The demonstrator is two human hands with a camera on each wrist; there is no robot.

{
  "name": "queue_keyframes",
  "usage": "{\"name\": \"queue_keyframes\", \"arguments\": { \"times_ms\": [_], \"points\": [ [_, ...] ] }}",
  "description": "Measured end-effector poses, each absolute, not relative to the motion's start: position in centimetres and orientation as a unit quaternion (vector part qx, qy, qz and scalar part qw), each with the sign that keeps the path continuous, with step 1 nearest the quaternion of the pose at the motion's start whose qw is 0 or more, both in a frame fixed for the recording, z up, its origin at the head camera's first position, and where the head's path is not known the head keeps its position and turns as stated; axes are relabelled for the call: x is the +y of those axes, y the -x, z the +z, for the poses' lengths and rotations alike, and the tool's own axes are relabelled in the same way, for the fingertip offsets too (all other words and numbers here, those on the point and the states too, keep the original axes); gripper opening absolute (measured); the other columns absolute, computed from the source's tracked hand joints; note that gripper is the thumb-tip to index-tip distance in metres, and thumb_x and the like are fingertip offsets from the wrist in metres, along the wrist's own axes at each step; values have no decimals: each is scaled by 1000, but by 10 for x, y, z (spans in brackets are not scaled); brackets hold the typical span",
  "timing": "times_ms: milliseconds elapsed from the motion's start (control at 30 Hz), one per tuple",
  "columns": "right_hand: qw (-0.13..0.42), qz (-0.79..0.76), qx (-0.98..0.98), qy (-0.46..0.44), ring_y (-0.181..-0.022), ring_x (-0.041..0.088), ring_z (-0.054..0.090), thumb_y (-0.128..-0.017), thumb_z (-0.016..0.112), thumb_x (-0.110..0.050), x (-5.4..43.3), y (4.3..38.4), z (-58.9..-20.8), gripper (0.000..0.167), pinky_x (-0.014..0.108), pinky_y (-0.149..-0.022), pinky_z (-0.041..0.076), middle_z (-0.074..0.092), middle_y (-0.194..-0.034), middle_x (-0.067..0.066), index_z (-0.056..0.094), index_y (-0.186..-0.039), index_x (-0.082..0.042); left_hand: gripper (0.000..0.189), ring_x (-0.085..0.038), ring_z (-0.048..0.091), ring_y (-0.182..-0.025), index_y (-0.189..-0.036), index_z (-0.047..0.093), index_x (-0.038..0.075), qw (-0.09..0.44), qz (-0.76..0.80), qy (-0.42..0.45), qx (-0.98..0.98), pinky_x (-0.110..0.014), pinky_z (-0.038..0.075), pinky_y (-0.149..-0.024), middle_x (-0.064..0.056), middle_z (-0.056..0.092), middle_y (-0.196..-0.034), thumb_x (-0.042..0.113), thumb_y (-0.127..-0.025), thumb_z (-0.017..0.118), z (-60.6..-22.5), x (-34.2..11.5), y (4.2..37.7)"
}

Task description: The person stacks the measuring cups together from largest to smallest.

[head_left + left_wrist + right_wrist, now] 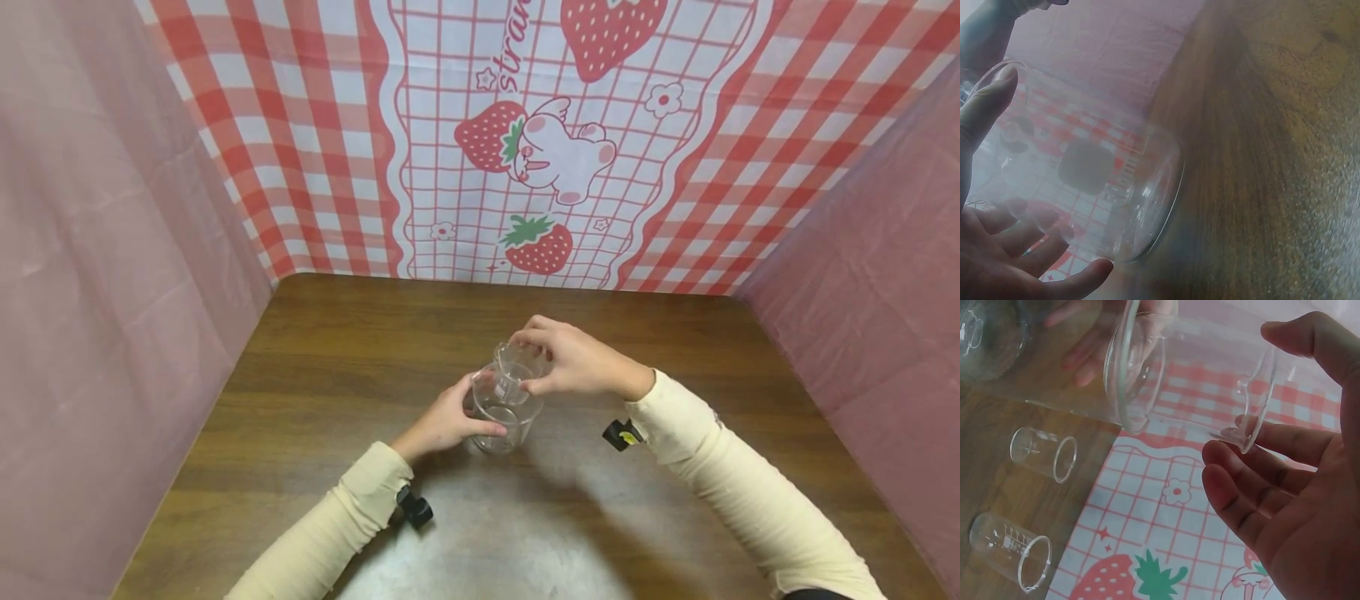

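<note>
In the head view my left hand (442, 419) holds a large clear glass beaker (504, 435), fingers behind its wall and thumb across the near side. Printed marks and a pale square patch show on this beaker (1138, 181) in the left wrist view. My right hand (576, 360) pinches a smaller clear beaker (516, 377) by its rim, with the thumb on one side and fingers on the other. In the right wrist view the base of the smaller beaker (1197, 409) sits just within the large beaker's mouth. Whether the large beaker touches the table cannot be seen clearly.
Two other small beakers, one (1041, 453) plain-looking and one (1010, 553) with printed graduations, stand on the wooden table (322, 375) in the right wrist view. A strawberry-print cloth (450, 192) hangs behind, with pink curtains (112, 292) on both sides.
</note>
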State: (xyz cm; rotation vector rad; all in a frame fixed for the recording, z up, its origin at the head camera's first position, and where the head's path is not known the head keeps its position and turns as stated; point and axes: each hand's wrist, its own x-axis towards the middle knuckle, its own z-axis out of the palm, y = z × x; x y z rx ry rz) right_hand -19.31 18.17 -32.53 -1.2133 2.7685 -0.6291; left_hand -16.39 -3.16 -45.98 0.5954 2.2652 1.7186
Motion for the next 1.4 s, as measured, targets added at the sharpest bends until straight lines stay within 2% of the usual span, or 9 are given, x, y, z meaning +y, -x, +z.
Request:
{"name": "queue_keyframes", "arguments": {
  "times_ms": [133, 333, 567, 833, 1400],
  "points": [
    [33, -188, 898, 397, -89, 19, 64, -72, 78, -23, 180, 192, -327, 54, 25, -70, 55, 63, -105, 10, 65, -119, -1, 86, -35, 53, -128, -145, 38, 2, 119, 587, -201, 775, -43, 52, -102, -18, 47, -147, 15, -74, 84, -460, -31, 164],
    [35, -180, 898, 401, -89, 19, 64, -71, 79, -24, 177, 191, -332, 54, 25, -72, 56, 62, -103, 6, 65, -118, -1, 87, -36, 53, -128, -146, 37, 2, 123, 589, -197, 774, -42, 53, -102, -19, 46, -147, 13, -74, 84, -460, -31, 164],
    [43, -173, 895, 409, -84, 20, 61, -72, 80, -24, 175, 192, -336, 53, 22, -67, 52, 61, -99, 8, 65, -118, -2, 87, -37, 53, -128, -146, 36, 1, 123, 593, -195, 772, -42, 53, -102, -20, 46, -147, 13, -74, 84, -460, -31, 164],
    [32, -147, 898, 413, -81, 11, 60, -70, 81, -28, 172, 191, -340, 54, 21, -67, 53, 61, -99, 2, 66, -117, -5, 89, -37, 52, -128, -147, 34, 2, 123, 589, -196, 774, -43, 52, -102, -20, 45, -148, 14, -74, 84, -460, -32, 164],
    [46, -148, 889, 431, -80, 12, 61, -69, 80, -23, 167, 191, -348, 54, 19, -67, 54, 59, -96, 3, 66, -115, 1, 90, -38, 53, -128, -147, 34, 2, 130, 590, -195, 773, -43, 53, -102, -21, 47, -146, 15, -74, 85, -460, -33, 164]
  ]
}}
